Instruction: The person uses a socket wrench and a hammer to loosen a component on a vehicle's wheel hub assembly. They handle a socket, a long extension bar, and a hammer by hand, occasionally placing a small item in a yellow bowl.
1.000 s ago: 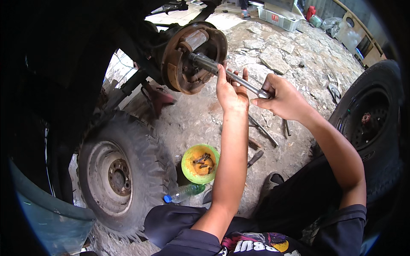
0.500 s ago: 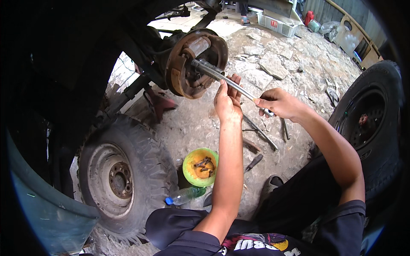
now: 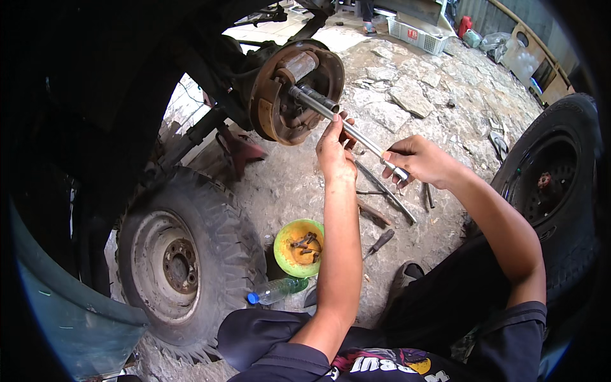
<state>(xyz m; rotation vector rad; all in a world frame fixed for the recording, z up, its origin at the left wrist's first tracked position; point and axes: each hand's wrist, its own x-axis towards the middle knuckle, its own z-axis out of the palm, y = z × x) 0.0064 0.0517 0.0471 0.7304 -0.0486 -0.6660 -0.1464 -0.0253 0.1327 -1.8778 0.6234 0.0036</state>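
Rusty brown metal marks the brake hub, stripped bare: its wheel is already off and lies below the hub on the stony ground. The green bowl just right of that wheel holds loose bolts. What is left, I judge, is work at the hub's centre. The long steel wrench reaches from the hub's middle, grey and shiny. The left hand closes round its shaft near the hub; the right hand grips its far end.

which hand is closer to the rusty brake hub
Left. The left hand grips the long metal wrench partway along its shaft, just below the rusty brake hub. The right hand holds the wrench's far end, farther away.
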